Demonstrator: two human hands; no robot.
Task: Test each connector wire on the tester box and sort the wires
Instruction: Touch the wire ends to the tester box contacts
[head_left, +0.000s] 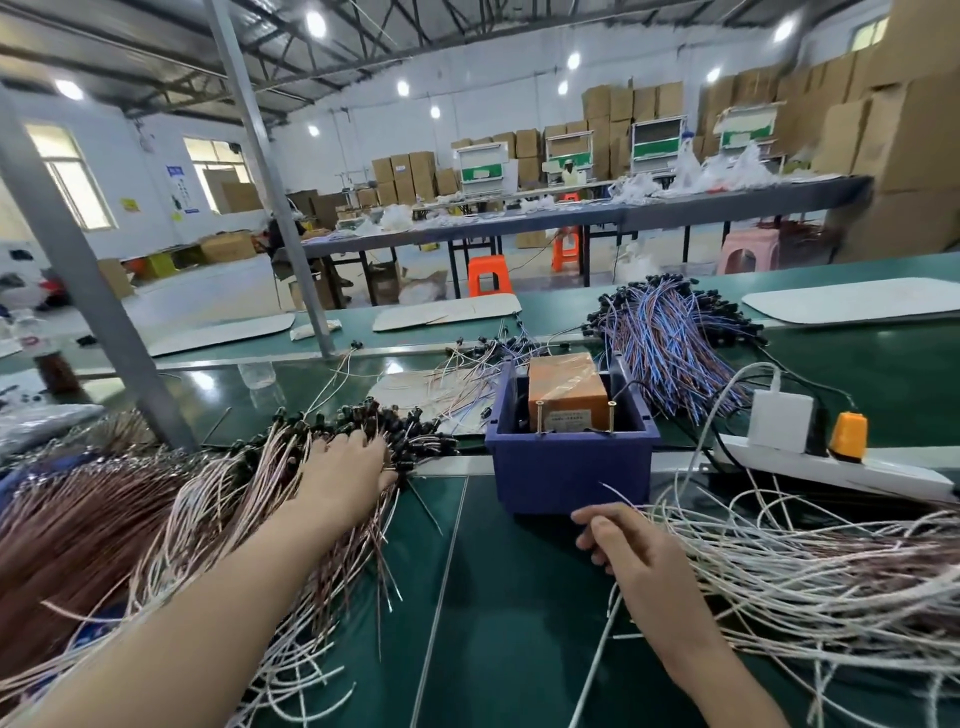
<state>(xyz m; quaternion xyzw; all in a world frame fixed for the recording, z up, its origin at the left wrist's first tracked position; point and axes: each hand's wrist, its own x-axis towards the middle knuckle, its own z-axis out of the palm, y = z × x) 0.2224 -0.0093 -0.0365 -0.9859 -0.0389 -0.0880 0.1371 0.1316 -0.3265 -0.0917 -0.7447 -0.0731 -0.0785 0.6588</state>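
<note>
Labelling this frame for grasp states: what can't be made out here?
Head view, left hand: fingertips buried among black connectors, grip unclear.
Head view, tester box: label too small to read.
Head view, right wire pile: cut off by the right edge.

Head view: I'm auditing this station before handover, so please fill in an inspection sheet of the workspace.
Surface: green bench mat, glossy.
Job's things: orange tester box inside blue bin; brown wire pile left, white wire pile right, blue-purple wire pile behind.
Clutter: loose wires scattered behind the bin.
Grips: left grip rests on the brown wire pile; right grip pinches a white wire.
Cables: white power strip carrying white adapter and orange plug.
Surroundings: grey post, stacked cartons, orange stool.
</note>
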